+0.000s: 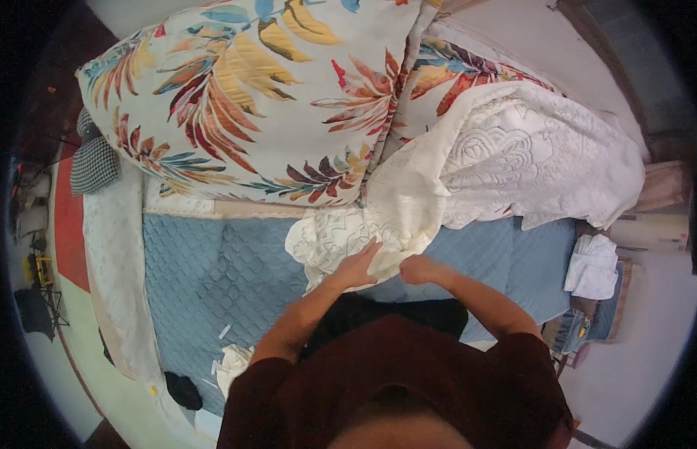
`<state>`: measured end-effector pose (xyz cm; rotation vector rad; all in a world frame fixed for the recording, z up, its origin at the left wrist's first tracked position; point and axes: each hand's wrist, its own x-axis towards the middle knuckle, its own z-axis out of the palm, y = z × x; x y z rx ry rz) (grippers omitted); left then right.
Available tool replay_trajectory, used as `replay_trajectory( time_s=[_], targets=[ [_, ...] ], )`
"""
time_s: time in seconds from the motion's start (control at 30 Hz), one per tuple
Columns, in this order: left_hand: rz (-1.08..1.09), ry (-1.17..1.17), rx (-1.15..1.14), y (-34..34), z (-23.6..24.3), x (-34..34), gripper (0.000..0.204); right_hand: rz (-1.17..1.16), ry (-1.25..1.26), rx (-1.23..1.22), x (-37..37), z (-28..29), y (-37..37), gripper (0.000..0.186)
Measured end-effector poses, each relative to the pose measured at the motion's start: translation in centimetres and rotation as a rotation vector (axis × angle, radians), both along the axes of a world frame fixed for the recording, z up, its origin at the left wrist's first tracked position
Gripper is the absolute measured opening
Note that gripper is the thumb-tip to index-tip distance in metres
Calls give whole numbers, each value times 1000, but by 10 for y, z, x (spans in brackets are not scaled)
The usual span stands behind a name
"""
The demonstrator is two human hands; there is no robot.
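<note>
A white cloth (pixel 513 150) with a raised lace-like pattern lies bunched across the bed, from the far right down to its near middle. My left hand (pixel 356 267) is closed on the cloth's near edge, its thumb and a finger pointing up along the fabric. Just to the right, my right hand (pixel 422 270) makes a fist at the same edge, with the cloth running into it. Its fingertips are hidden. Beyond both hands rests a floral comforter (pixel 236 105) with coloured leaves, partly under the white cloth on the right.
A blue quilted bedspread (pixel 214 277) covers the bed. Folded white cloth (pixel 592 267) sits at the right edge. A crumpled white cloth (pixel 232 367) and a black item (pixel 183 391) lie near left. A checked cushion (pixel 94 165) is at the far left.
</note>
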<state>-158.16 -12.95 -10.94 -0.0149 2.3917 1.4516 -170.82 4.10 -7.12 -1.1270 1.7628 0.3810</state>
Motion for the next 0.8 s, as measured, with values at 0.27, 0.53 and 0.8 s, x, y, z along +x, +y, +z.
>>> replay_trajectory(
  time_s=[0.27,0.53,0.8],
  targets=[
    [-202,-117,-141,35,-73,42,54,-672,-79,-564,-26,42,29,21],
    [204,-109,-140,4,-41,24,35,-951,674,-905,-91,-40,41,31],
    [296,-19,-71,44,-26,10,80,-1279,-457,-402,-20,85,-59,35]
  ],
)
